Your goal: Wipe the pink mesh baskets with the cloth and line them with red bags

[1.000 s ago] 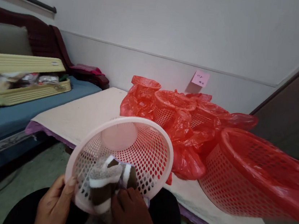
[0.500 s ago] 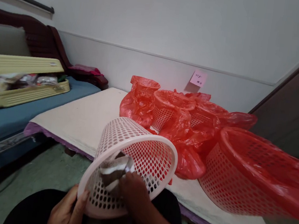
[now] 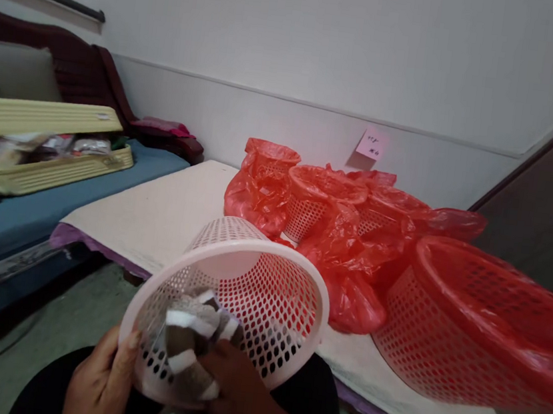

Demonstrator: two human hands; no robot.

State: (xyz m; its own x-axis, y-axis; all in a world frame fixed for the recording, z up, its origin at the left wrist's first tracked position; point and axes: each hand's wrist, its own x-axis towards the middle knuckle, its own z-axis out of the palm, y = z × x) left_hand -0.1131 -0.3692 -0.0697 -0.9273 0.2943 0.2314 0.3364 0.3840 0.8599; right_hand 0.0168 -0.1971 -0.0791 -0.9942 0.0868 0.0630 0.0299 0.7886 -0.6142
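A white perforated plastic wastebasket [image 3: 231, 248] lies tilted on its side over my lap, its mouth facing me. My left hand [image 3: 102, 370] grips its rim at the lower left, thumb over the edge. Inside the mouth, my right hand [image 3: 235, 376] is closed on a bunched cloth [image 3: 191, 331] with brown, grey and white stripes. The cloth lies against the inner left wall of the basket. My right fingertips are partly hidden in its folds.
Several baskets lined with red plastic bags [image 3: 329, 186] stand on a white-topped low platform [image 3: 156, 199]. The nearest lined basket [image 3: 442, 335] is at the right. On the blue bed [image 3: 161, 159] lies an open yellow suitcase [image 3: 59, 170]. A pink note [image 3: 371, 143] sticks to the wall.
The basket's mouth has turned more toward me, so its bottom shows inside. My right hand and the cloth have moved left and down along the inner wall. My left hand still holds the rim.
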